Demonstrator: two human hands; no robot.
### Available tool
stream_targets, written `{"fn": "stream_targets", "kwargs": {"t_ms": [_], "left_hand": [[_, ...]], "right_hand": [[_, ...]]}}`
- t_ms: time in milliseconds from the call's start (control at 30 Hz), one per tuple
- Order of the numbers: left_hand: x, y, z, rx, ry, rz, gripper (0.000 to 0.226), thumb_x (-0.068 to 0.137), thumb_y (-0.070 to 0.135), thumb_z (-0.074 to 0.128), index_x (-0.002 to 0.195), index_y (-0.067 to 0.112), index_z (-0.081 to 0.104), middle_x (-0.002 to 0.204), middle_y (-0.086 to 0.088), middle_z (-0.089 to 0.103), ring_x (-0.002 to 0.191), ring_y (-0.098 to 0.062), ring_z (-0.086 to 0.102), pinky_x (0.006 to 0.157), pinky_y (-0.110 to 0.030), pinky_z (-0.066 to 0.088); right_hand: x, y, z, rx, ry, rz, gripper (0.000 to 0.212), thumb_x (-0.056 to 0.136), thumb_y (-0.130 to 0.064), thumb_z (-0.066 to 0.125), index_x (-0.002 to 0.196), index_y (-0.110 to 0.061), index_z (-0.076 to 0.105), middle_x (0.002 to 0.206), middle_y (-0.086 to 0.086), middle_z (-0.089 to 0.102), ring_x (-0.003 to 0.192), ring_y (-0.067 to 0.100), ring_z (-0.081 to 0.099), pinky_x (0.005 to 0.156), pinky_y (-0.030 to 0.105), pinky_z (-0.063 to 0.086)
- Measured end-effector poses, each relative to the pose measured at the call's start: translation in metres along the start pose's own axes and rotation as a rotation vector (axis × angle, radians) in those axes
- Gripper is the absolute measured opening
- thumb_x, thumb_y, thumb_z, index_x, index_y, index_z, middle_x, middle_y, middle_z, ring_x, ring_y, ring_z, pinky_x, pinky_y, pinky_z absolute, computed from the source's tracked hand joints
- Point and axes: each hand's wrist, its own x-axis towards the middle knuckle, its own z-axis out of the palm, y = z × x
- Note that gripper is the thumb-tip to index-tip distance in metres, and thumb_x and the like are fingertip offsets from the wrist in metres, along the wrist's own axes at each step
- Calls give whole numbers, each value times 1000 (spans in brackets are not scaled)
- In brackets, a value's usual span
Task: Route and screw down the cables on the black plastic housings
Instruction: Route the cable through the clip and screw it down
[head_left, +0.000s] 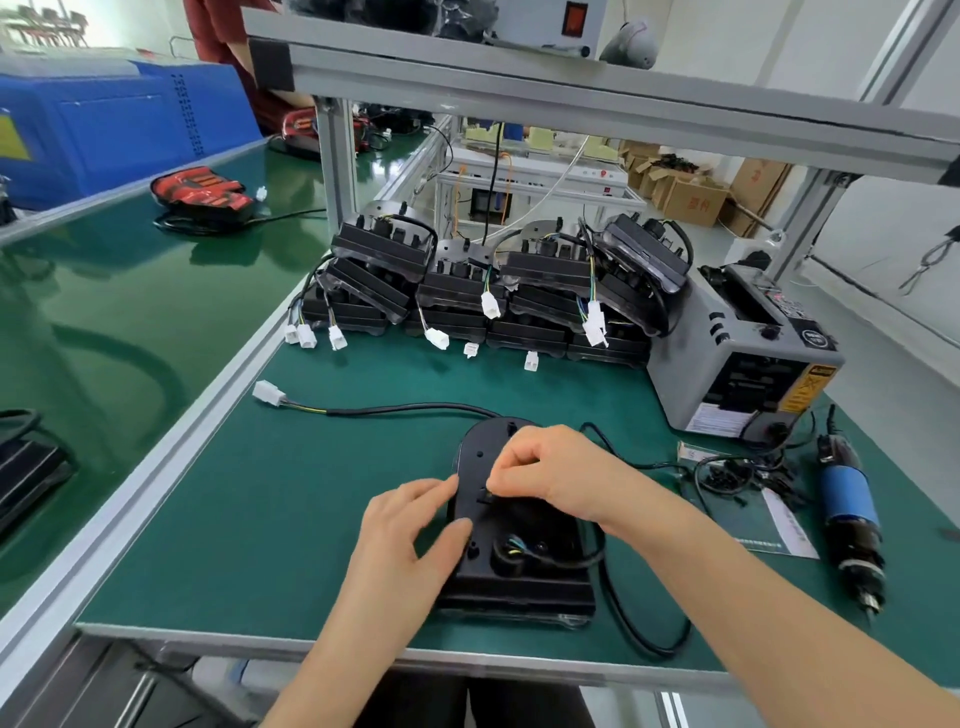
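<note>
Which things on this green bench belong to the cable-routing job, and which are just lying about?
Job: black plastic housing steadied by the left hand; its black cable with white plug; small black part pinched by the right hand; blue-bodied electric screwdriver; stacked black housings.
Lying about: grey box-shaped machine; white printed paper sheet; red-and-black casing, far left.

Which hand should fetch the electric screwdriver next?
Right hand, probably: the screwdriver lies to its right, though this hand pinches a small black part; the left hand rests on the housing, steadying it.
</note>
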Motion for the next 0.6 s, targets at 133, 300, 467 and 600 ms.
{"fn": "stream_targets", "kwargs": {"t_ms": [133,300,467,600], "left_hand": [[0,-2,0,15,-7,-21,40,88,22,65,126,33,58,115,35,47,117,3,34,90,4,21],[0,-3,0,14,-25,-35,40,89,27,62,129,33,56,119,32,49,117,8,30,90,4,22],[0,-3,-1,26,-27,-28,42,89,28,62,130,33,56,121,28,51,118,6,30,91,4,21],[-1,-2,-2,32,-19,-18,41,89,28,63,129,33,56,119,30,50,118,8,29,90,5,20]], "right_hand": [[3,-2,1,-36,-31,31,20,79,-24,71,61,-30,66,78,-15,60,74,1,56,72,20,44],[5,-5,2,-85,-72,41,18,81,-24,70,64,-31,68,83,-14,63,80,4,57,72,18,44],[7,-2,8,-192,-26,24,25,82,-25,67,58,-32,62,82,-9,64,85,13,45,70,22,35],[8,-2,10,-243,2,8,29,83,-25,65,56,-32,59,79,-4,64,93,18,46,73,24,35]]}}
